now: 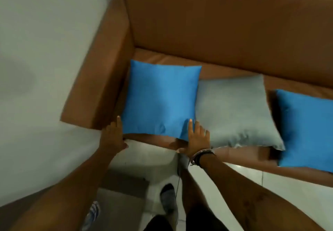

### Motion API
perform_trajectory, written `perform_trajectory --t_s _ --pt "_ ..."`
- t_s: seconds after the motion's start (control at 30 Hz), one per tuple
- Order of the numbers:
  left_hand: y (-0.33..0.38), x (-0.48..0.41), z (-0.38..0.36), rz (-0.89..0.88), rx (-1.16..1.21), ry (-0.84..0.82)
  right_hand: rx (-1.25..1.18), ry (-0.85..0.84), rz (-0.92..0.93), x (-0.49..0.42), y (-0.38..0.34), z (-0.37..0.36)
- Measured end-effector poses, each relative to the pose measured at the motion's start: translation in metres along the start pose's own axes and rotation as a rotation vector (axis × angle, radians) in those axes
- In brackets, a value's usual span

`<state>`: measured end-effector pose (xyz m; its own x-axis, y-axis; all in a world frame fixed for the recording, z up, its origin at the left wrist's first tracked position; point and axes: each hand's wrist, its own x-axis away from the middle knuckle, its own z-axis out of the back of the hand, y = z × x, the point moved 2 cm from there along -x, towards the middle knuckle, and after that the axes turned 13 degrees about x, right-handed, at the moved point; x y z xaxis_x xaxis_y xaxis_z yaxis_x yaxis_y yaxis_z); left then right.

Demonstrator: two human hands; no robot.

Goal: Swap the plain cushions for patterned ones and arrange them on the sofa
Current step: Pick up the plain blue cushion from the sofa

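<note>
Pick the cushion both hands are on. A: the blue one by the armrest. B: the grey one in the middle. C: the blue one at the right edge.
A: the left hand and right hand flank the near corners of the blue cushion beside the armrest.

Dim, soft indoor light; motion blur throughout, wide-angle bending at edges.
</note>
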<state>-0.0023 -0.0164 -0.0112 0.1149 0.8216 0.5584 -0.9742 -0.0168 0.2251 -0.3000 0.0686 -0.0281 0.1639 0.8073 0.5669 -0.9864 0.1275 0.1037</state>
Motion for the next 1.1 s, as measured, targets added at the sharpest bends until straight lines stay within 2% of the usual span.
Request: perform_trajectory --t_s 0.13,0.2,0.27,0.33,0.4,0.47,0.53,0.7,0.9,1.07,1.1 --pt "-0.013 -0.042 -0.056 0.15 0.251 0.001 -0.007 0.022 -0.137 -0.04 -0.022 -0.053" --pt "-0.015 -0.054 -0.066 0.229 0.298 0.062 0.021 0.031 -0.164 -0.055 -0.022 -0.055" --pt "-0.015 -0.062 -0.056 0.217 0.36 0.139 -0.019 0.034 -0.194 -0.07 -0.012 -0.044" --pt "-0.017 -0.072 -0.039 0.234 0.435 0.108 -0.173 -0.036 -0.15 -0.082 -0.002 -0.025" --pt "-0.016 -0.083 -0.02 0.296 0.471 0.008 -0.282 -0.029 -0.092 -0.087 0.01 0.0" --pt "-0.012 -0.089 0.006 0.331 0.491 -0.065 -0.33 0.011 -0.045 -0.085 0.023 0.035" --pt "-0.003 -0.087 0.04 0.3 0.502 -0.065 -0.383 0.106 0.01 -0.086 0.04 0.077" --pt "0.021 -0.089 0.176 0.173 0.807 0.247 -0.521 0.36 0.112 -0.109 0.078 0.204" --pt "0.08 -0.211 0.315 0.088 0.885 0.325 -0.51 0.351 -0.056 -0.191 0.085 0.3" --pt "0.142 -0.295 0.348 0.07 1.119 0.475 -0.53 0.384 -0.265 -0.26 0.08 0.339" --pt "0.154 -0.302 0.348 0.049 1.077 0.508 -0.54 0.375 -0.307 -0.27 0.079 0.342"
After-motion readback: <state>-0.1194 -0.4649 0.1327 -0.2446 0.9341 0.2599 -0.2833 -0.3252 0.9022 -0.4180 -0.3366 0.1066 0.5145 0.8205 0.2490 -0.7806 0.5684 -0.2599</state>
